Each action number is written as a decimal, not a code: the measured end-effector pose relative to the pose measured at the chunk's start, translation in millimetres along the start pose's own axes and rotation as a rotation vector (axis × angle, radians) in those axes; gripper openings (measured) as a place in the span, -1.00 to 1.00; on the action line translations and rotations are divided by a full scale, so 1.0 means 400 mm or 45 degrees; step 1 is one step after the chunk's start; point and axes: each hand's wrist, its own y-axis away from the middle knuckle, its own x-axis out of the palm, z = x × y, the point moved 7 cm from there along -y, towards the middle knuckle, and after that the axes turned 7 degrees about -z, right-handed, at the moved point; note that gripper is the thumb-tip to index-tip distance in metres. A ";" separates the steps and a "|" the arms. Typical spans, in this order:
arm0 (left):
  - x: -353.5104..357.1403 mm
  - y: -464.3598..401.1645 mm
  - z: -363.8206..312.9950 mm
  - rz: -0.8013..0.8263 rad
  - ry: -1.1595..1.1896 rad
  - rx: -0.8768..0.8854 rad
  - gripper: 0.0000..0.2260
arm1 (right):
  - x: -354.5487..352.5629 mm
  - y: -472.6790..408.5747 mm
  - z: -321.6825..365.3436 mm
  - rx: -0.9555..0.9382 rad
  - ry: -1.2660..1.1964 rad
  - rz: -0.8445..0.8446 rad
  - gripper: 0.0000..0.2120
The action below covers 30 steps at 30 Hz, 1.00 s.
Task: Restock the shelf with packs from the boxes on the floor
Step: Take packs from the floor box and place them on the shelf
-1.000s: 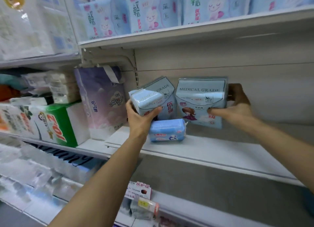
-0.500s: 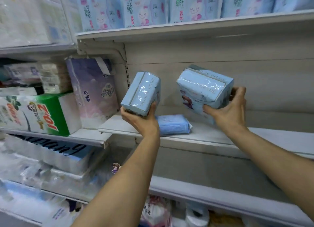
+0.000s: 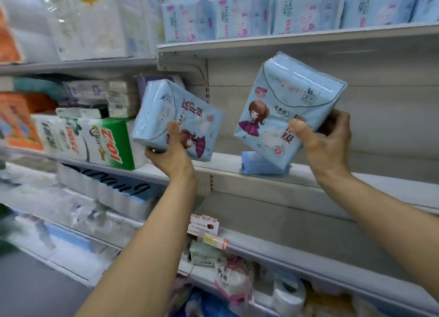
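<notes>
Placing packs | left hand (image 3: pixel 171 155) grips tilted left pack (image 3: pixel 175 117) | right hand (image 3: pixel 326 140) grips right pack (image 3: pixel 288 107) | advice: level both (faces forward) beside flat pack (image 3: pixel 257 165) toward shelf (image 3: pixel 356 181) front edge.

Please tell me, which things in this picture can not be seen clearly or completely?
- Small blue pack on the shelf, head view: upper part hidden by the right pack.
- Right hand fingers: mostly behind the right pack.
- Left hand: fingers hidden under the left pack.
- Small print on both packs: blurred.
- Boxes on the floor: outside the frame.
</notes>
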 end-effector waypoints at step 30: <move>-1.005 -0.180 -0.105 -0.666 -0.821 -0.337 -0.36 | 0.455 0.791 -0.466 0.894 0.421 1.197 -0.44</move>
